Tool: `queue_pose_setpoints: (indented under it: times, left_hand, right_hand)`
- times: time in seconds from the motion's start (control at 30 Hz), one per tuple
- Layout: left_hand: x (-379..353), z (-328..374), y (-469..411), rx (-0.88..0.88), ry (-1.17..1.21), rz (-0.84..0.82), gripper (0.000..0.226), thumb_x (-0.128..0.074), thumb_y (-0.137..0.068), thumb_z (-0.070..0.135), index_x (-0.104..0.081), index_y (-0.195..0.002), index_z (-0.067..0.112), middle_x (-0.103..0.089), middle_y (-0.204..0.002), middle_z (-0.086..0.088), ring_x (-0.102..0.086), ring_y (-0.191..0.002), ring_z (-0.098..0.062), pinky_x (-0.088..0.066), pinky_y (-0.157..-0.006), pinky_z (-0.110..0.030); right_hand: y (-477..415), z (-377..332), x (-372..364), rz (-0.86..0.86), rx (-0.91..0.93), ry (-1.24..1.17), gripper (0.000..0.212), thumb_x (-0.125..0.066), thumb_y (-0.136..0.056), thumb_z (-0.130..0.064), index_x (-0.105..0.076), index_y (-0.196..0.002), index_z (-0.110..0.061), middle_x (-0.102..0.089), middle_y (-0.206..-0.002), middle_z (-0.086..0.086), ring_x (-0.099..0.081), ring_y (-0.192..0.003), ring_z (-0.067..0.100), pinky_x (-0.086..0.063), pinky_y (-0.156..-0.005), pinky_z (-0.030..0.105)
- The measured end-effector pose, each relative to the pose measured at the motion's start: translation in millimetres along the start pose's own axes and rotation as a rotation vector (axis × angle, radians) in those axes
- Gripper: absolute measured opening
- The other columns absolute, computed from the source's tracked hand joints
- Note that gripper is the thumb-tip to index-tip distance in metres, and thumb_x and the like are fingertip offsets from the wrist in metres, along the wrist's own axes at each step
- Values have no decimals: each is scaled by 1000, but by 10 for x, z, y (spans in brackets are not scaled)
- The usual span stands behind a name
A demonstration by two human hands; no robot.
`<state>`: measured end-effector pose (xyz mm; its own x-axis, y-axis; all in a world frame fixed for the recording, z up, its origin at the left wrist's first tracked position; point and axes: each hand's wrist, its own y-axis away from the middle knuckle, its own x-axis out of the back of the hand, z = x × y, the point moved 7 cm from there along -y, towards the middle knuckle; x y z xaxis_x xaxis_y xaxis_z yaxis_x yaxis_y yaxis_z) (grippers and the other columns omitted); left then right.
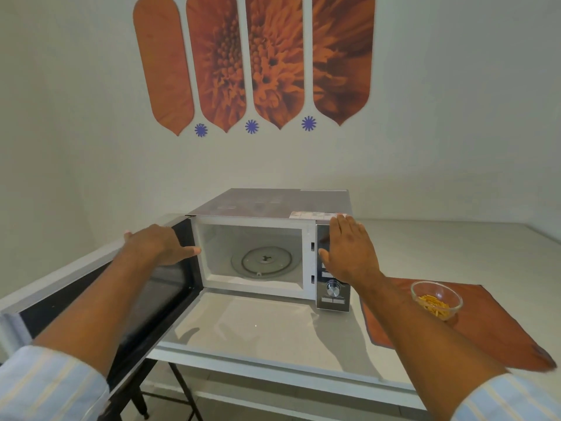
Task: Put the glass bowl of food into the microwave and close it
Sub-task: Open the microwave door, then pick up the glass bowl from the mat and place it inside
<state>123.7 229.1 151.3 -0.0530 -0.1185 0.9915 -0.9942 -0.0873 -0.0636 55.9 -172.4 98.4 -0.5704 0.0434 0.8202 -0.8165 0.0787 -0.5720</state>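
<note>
The silver microwave (273,205) stands on a white table with its door (91,299) swung wide open to the left. Inside, the glass turntable (262,262) is bare. My left hand (158,243) grips the top edge of the open door near the hinge side. My right hand (349,250) lies flat, fingers spread, against the control panel (334,294). The glass bowl (437,299) with yellow food sticks sits to the right of the microwave, on an orange mat (501,323), apart from both hands.
The white table (258,329) runs along a white wall; its front edge is close to me. Black table legs (182,387) show below. Orange flower panels (252,62) hang on the wall above the microwave.
</note>
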Motion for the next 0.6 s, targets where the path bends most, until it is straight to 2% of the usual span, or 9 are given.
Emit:
queue_pose_setpoints:
  times: [0.1,0.17,0.23,0.3,0.33,0.4,0.47,0.53,0.6]
  left_hand:
    - [-137,62,-25,-33,-131,-3,84,-32,-84,94,-74,-116,29,-70,-129,7,-62,-126,-22,-27,-122,-59]
    - [-201,63,-21,-36,-221,53,97,-23,-80,98,-71,-130,29,-67,-142,4,-61,-133,-25,-25,-124,-57]
    - [-267,25,2,6,-228,123,118,-15,-77,100,-45,-158,20,-60,-154,-8,-49,-148,-34,-15,-129,-58]
    - [-280,90,47,21,-127,233,125,-13,-78,98,-22,-167,11,-42,-167,-25,-26,-160,-45,-3,-129,-62]
    - [-256,198,80,-14,-52,312,122,-16,-81,95,-24,-166,8,-38,-167,-29,-22,-160,-49,-3,-128,-64]
    - [-192,555,187,-181,145,505,109,-27,-88,85,-47,-152,0,-56,-149,-32,-41,-145,-53,-21,-122,-67]
    - [-168,952,377,-383,459,684,82,-42,-94,71,-64,-129,1,-69,-122,-28,-61,-118,-50,-45,-104,-62]
    - [-186,1290,620,-537,782,767,52,-57,-102,52,-68,-121,5,-70,-116,-21,-66,-108,-42,-54,-94,-53]
    - [-217,1637,874,-667,963,792,34,-64,-100,37,-69,-117,9,-69,-114,-13,-66,-106,-32,-56,-91,-46]
  right_hand:
    - [-5,3,-22,27,-7,-4,81,-57,-93,-55,-32,-155,-9,-40,-161,14,-32,-152,33,-21,-125,47]
    - [-7,-4,-37,32,-11,-7,82,-56,-93,-56,-32,-156,-10,-39,-162,14,-31,-152,33,-20,-125,48]
    - [-7,-6,-53,32,-24,-17,84,-55,-94,-58,-30,-157,-10,-37,-163,14,-30,-153,33,-20,-126,49]
    - [-7,-12,-61,29,-32,-13,85,-53,-94,-60,-28,-158,-9,-35,-165,14,-28,-154,32,-19,-128,49]
    - [-7,-16,-60,20,-36,-7,86,-52,-94,-60,-27,-159,-9,-34,-165,14,-27,-155,32,-19,-128,49]
    - [-8,-26,-52,19,-49,-7,89,-51,-94,-62,-26,-159,-8,-33,-166,14,-26,-155,32,-19,-128,49]
    - [-3,-30,-25,28,-55,-13,90,-50,-94,-64,-25,-160,-7,-32,-166,14,-25,-155,32,-20,-127,49]
    - [20,-16,9,27,-44,-33,91,-48,-95,-65,-23,-160,-7,-29,-168,14,-24,-156,32,-21,-127,49]
    - [105,54,29,40,-50,-77,91,-48,-95,-63,-18,-162,-9,-22,-170,13,-20,-156,31,-21,-126,49]
